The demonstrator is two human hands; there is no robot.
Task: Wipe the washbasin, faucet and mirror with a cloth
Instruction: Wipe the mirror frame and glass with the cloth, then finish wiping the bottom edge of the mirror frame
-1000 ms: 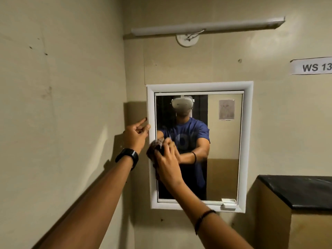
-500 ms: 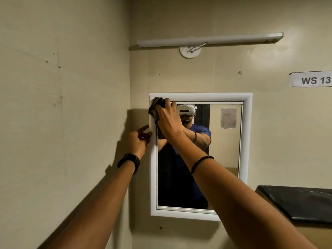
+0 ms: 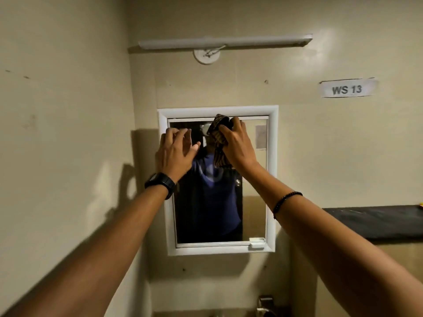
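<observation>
A white-framed mirror hangs on the beige wall ahead. My right hand grips a dark striped cloth and holds it against the glass near the top edge, about mid-width. My left hand, with a black watch on the wrist, is raised in front of the mirror's upper left part with its fingers loosely bent and nothing in it. Part of a metal faucet shows at the bottom edge. The washbasin is out of view.
A tube light is fixed above the mirror. A paper label reading WS 13 is stuck on the wall at the right. A black countertop juts out at the right. A side wall stands close on the left.
My right hand has slid the cloth from the mirror's top left corner rightwards along the top edge. My left hand has risen from the frame's left side to the upper left glass.
</observation>
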